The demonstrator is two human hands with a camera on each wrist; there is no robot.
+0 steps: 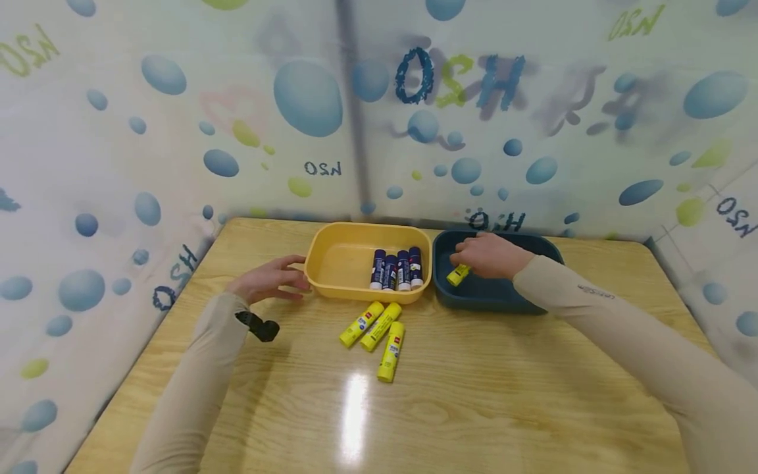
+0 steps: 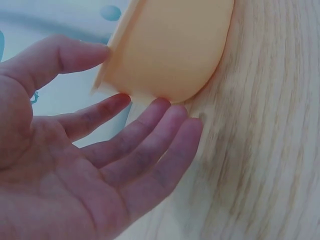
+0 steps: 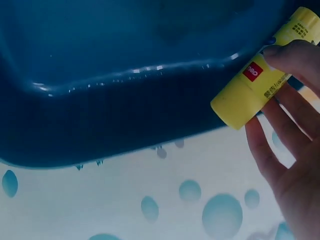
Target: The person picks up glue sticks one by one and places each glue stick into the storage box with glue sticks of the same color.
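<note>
My right hand [image 1: 488, 255] is over the dark blue tray [image 1: 503, 304] and grips a yellow glue stick [image 3: 245, 97] between thumb and fingers. In the head view that glue stick shows tilted below the hand, above the tray's left part. My left hand [image 1: 272, 280] lies at the left end of the yellow tray [image 1: 337, 291], its fingers loosely extended. In the left wrist view the fingertips [image 2: 160, 102] are right at the tray's end wall and the thumb is at its rim; nothing is in the palm. Several dark blue glue sticks with white ends [image 1: 404, 270] lie side by side in the yellow tray's right half.
Three yellow glue sticks [image 1: 391, 352] lie on the wooden table [image 1: 474, 395] in front of the yellow tray. The two trays stand side by side near the back edge. A patterned curtain [image 1: 249, 131] hangs behind the table and along its sides.
</note>
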